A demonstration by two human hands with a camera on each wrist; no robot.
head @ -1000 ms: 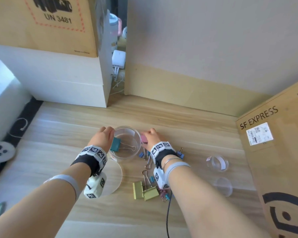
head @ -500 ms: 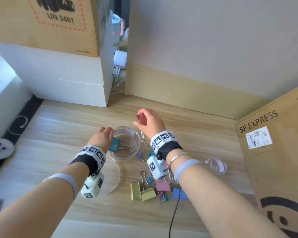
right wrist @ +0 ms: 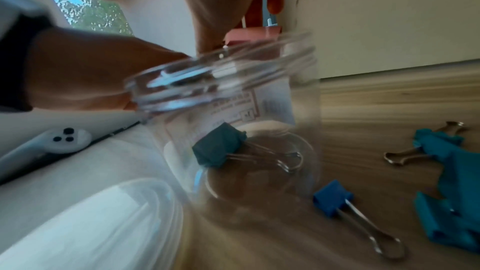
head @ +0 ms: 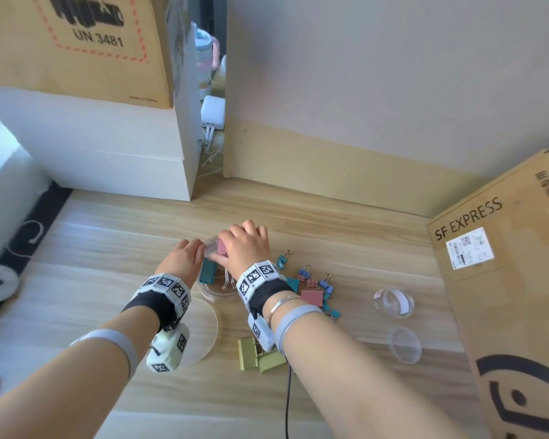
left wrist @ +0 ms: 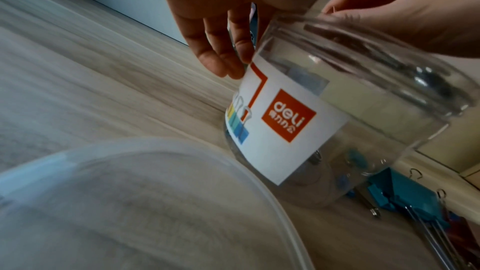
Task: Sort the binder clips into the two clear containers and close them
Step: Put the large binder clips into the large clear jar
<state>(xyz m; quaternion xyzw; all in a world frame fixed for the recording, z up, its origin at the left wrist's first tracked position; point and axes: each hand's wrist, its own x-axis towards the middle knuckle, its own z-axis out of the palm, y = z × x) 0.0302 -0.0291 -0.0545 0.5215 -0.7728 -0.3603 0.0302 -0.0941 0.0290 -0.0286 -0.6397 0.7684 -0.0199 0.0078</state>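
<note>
- Head view: at the centre of the frame the left hand point(head: 183, 259) holds the side of the big jar point(head: 210, 288), which stands on the table point(head: 108, 248). The right hand point(head: 246, 243) is over the jar's mouth, fingers pinching a pink clip point(head: 222, 247). A teal clip point(head: 208, 274) lies inside the jar. The jar's lid point(head: 203, 327) lies flat just below the jar, under the left wrist. Right of the jar is a heap of clips point(head: 311, 289) in teal, blue and pink; two olive clips point(head: 257, 354) lie below it, partly under the right forearm. Further right lie the small jar point(head: 393, 302) on its side and its small lid point(head: 406, 345) below it. A cardboard box point(head: 504, 280) fills the right edge.
- Left wrist view: the left hand point(left wrist: 221, 28), at top centre, has its fingers curled round the jar's point(left wrist: 324, 120) labelled wall. The right hand point(left wrist: 402, 7), at upper right, reaches over the rim. The lid point(left wrist: 155, 202) fills the lower left. Teal clips point(left wrist: 405, 196) lie at lower right.
- Right wrist view: the right hand point(right wrist: 221, 7), at the top, grips the pink clip point(right wrist: 250, 35) just above the jar's point(right wrist: 233, 100) rim. The teal clip point(right wrist: 218, 147) rests in the jar. The left hand point(right wrist: 91, 73) grips the jar from the left. A blue clip point(right wrist: 332, 198) lies on the table right of the jar.
</note>
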